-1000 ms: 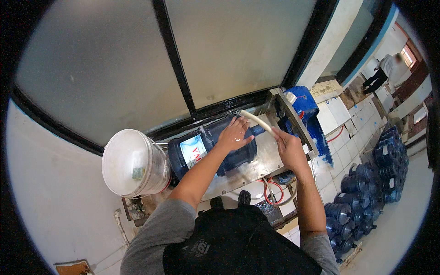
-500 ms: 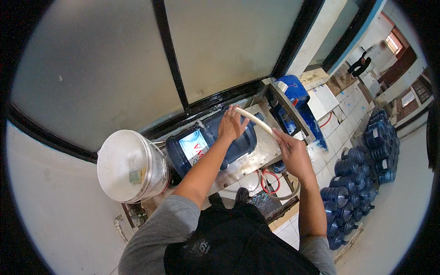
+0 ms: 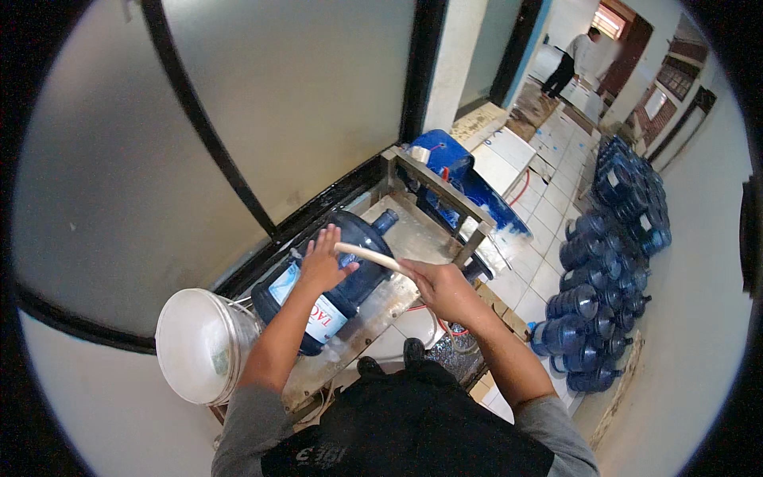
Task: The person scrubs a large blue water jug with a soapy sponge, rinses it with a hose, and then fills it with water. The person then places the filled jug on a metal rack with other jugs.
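A large blue water-cooler bottle (image 3: 359, 277) lies on its side on a metal bench, its neck pointing to the far right. Its white, blue and red label (image 3: 322, 319) faces up and toward me. My left hand (image 3: 323, 264) rests flat on the upper side of the bottle, fingers spread. My right hand (image 3: 439, 288) is closed around a cream-coloured hose (image 3: 367, 254). The free end of the hose reaches over the bottle, next to my left hand.
A white bucket (image 3: 195, 343) with a greenish pad inside stands left of the bottle. Beyond the metal bench (image 3: 425, 226) is a blue tub (image 3: 482, 191). Stacked blue bottles (image 3: 592, 298) line the right wall. Another person (image 3: 574, 62) bends over far off.
The bottle has rolled on the bench, so its label shows at a different angle. My view has swung to the right. The far person has bent forward.
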{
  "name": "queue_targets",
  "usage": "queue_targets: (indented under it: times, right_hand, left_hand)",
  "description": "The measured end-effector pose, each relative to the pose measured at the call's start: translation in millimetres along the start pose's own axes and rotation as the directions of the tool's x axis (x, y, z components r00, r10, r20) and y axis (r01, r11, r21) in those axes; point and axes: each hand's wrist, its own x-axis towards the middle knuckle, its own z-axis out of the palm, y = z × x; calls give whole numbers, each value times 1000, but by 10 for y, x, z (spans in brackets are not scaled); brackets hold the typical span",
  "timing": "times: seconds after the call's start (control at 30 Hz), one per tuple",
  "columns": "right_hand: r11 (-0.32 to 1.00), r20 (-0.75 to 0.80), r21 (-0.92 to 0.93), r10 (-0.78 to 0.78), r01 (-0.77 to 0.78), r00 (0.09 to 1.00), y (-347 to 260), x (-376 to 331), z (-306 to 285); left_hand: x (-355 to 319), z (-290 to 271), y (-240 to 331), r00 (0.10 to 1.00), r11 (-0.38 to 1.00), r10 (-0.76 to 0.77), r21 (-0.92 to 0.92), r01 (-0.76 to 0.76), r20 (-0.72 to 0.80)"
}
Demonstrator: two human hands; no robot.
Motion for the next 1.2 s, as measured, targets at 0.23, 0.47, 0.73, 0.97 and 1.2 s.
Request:
queue_targets:
  times: [0.23,0.47,0.73,0.97,1.2]
  right_hand:
    - [999,54,-15,-36,37,998,-177,-11,68]
    - [998,34,-62,-26,28,999,-62,-4,149]
    - [998,89,-46,-45,49,995,-323,77,302]
    - [991,151,-103,-72,88,986,-454,432,429]
    - [974,195,-170,-116,150,974,-516,896,631]
  left_hand:
    - [110,262,239,971,988,-130,56,144,-201]
    - [-68,196,-48,979,981,167,116,-154,-115]
    - [-635,199,-396,923,972,-235,-53,230,-305]
    - [-717,312,-474,794,853,-520,-156,497,-314]
    - [-607,340,-584,771,950,-297,-258,177,-563]
